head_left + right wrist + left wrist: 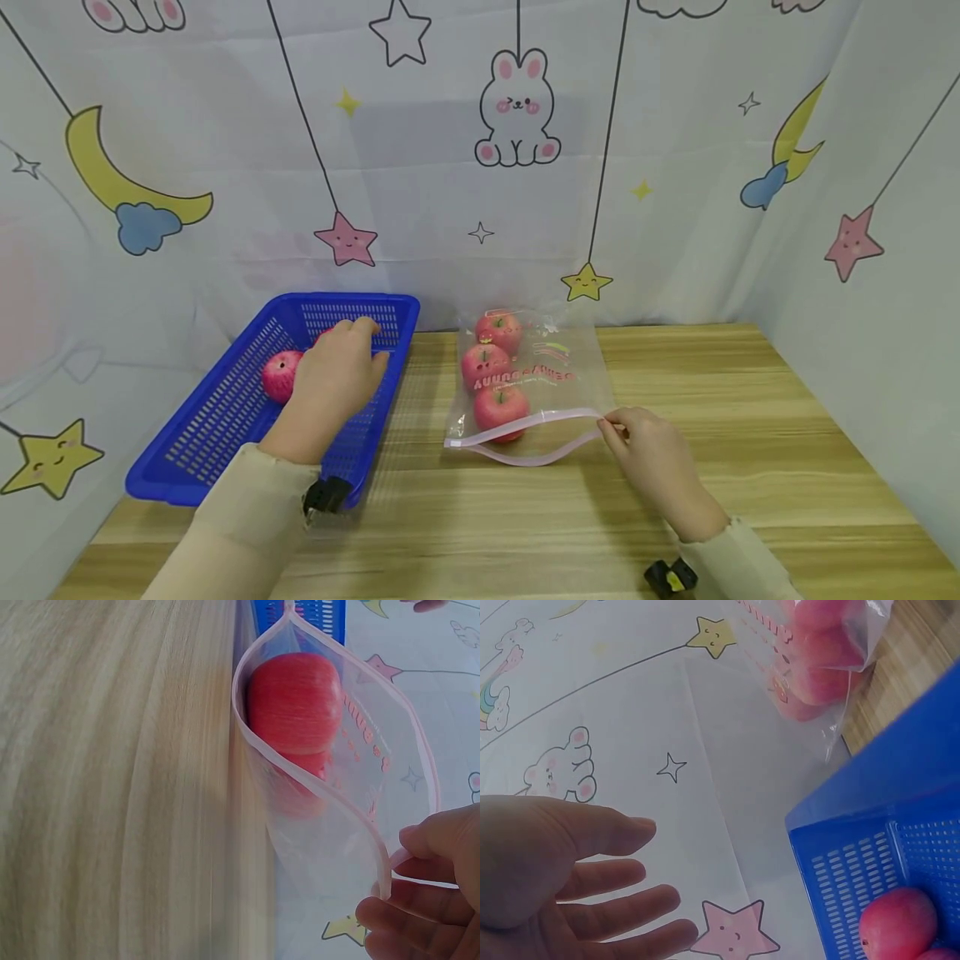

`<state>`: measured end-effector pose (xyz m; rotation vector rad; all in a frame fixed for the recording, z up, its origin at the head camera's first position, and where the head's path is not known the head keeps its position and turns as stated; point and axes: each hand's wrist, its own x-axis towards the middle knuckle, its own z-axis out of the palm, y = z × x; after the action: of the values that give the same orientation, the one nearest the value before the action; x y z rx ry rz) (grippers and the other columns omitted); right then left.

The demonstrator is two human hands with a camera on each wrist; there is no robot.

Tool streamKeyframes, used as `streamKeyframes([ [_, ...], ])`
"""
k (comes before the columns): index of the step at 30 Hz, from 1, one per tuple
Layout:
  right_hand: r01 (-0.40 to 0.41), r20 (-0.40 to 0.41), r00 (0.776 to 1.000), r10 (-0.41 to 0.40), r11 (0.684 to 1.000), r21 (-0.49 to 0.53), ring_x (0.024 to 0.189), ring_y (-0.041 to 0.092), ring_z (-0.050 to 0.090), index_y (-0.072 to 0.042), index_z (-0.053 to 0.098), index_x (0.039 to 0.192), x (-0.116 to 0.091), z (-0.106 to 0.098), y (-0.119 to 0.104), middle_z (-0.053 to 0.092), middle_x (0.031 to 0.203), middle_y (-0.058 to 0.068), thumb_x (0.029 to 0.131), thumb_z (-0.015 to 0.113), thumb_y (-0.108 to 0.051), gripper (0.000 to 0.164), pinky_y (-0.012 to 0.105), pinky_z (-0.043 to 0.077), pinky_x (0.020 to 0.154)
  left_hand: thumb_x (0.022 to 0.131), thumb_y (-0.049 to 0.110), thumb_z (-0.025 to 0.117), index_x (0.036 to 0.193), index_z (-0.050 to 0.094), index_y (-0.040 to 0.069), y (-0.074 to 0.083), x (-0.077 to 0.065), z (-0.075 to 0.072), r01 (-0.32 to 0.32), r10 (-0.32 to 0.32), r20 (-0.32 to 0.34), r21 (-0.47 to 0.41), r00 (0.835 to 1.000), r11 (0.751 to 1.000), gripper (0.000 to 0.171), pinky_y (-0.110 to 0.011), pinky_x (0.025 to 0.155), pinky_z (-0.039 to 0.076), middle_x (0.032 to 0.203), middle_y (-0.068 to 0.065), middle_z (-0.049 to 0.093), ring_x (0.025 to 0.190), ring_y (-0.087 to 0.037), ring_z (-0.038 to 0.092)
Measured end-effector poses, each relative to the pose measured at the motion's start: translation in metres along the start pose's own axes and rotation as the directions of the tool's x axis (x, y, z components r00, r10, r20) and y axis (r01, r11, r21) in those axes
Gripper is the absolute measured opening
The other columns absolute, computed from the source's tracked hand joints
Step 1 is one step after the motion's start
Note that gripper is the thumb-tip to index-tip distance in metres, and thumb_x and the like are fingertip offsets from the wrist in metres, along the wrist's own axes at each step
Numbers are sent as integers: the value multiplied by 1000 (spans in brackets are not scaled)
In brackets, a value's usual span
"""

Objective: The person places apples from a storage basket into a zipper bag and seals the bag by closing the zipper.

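Note:
My left hand (333, 375) hovers over the blue basket (157, 490), fingers spread and holding nothing, as the left wrist view also shows. A red apple (280, 377) lies in the basket beside that hand; more red shows behind the hand, and a second apple is partly cut off in the left wrist view. To the right, a clear zip bag (558, 354) lies on the table with three red apples (501, 410) along its left side. My right hand (435, 881) pinches the right end of the bag's pink zip edge (409, 712), and the mouth gapes.
The wooden table (480, 533) runs up to a white curtain (420, 167) printed with stars, moons and rabbits. A black camera mount (327, 495) sits at the left wrist, another mount (670, 577) at the right.

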<state>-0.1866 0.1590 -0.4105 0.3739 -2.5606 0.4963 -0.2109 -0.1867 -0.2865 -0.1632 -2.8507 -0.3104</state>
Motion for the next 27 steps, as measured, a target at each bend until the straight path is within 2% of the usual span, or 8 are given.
streamKeyframes([
  [8,-5,4,1000,5,1000,2,66,17,67,-6,72,83,-1,0,-1,71,82,9,84,70,-16,10,31,53,54,90,18,60,116,56,-4,-7,3,0,11,-11,14,4,1000,1000,34,-56,77,51,109,-26,61,94,-45,61],
  [18,-5,6,1000,5,1000,-3,66,16,67,-6,72,83,-1,0,-1,72,82,9,84,70,-16,10,31,53,55,90,17,59,115,55,-5,-15,7,0,22,-22,9,14,1000,1000,34,-57,74,51,107,-27,60,91,-46,60],
  [27,-6,9,1000,6,1000,-7,65,16,67,-6,72,83,-1,-1,-2,71,82,9,84,70,-16,10,31,53,54,90,19,59,117,52,-6,-24,11,2,58,-60,33,42,998,997,37,-60,75,50,106,-28,59,94,-48,59],
])
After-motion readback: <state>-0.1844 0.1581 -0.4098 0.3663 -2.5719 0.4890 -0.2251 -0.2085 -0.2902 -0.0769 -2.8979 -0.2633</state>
